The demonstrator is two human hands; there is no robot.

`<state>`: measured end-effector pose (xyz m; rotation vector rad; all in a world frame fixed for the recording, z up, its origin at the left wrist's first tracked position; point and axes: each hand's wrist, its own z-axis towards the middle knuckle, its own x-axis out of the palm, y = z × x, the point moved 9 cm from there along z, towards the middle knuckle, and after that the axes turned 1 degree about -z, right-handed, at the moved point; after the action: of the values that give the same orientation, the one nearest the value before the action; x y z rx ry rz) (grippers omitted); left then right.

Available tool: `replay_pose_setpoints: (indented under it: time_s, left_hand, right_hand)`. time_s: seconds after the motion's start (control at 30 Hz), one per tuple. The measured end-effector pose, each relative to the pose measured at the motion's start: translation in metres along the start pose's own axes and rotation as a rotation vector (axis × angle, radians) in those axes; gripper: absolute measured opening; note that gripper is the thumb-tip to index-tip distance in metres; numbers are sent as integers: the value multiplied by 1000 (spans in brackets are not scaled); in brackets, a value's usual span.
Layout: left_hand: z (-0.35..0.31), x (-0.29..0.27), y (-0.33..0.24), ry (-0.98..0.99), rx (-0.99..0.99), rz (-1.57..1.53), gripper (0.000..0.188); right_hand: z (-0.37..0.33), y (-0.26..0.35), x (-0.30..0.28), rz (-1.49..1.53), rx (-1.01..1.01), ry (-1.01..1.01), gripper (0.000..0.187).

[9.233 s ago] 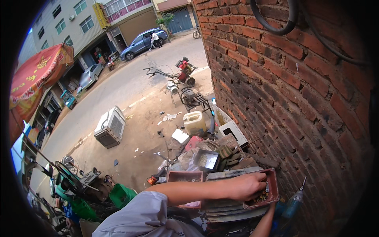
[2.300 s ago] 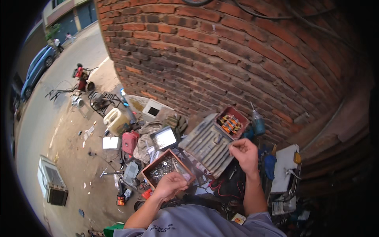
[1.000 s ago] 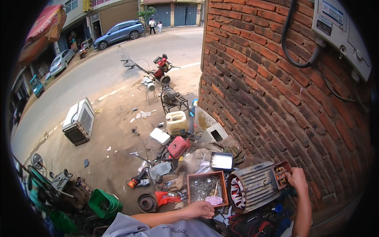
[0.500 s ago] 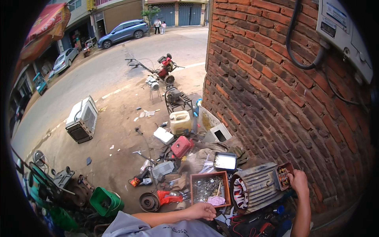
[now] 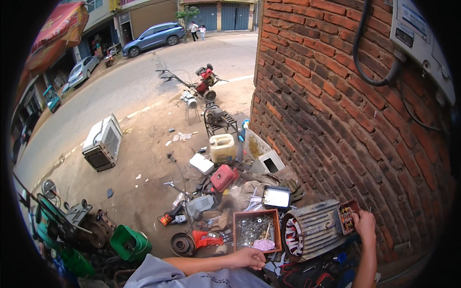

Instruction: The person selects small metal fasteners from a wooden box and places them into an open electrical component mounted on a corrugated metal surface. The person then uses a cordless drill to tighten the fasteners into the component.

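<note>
So the right hand [image 5: 366,226] is now over at the small reddish-brown box [image 5: 354,205] on the right end of the ribbed motor housing [image 5: 317,225], right by the brick wall [image 5: 326,120]. Fingers are bent in at the box's right side, next to the colourful wires [image 5: 346,217] — can't tell if they're pinching anything. A couple of seconds ago that hand was up over the housing's near side, clear of the box, so that's the big change; versus half a second back it's basically the same pose. The left hand [image 5: 250,258] is loosely curled at the near edge of the wooden tray [image 5: 235,234] full of metal bits [image 5: 252,228], just below a pink scrap [image 5: 263,245], and I can't tell if it's got anything either. Around nine seconds ago one hand was reaching right into the box. The view has swung round since the two-second-old frame too — the housing's left end now shows its red-and-white windings [image 5: 293,235], and the black tin [image 5: 274,204] sits just beyond the tray.
</note>
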<state>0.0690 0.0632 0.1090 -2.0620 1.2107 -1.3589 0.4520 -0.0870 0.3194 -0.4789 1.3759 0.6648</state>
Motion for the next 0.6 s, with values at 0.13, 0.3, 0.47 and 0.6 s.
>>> replay_pose_setpoints:
  time_s: [0.13,0.3,0.47,0.6]
  left_hand:
    - [2,-2,7,7,-3,-2,22]
    - [2,-1,6,13,10,-9,23]
    - [0,0,6,2,9,-3,25]
    - [-1,3,3,5,-16,23,29]
  right_hand:
    - [-6,15,-18,140,19,-34,25]
    - [-3,-2,-2,59,-32,-48,24]
    - [-4,13,-18,211,-24,-101,23]
    - [-3,-2,-6,107,-24,-121,25]
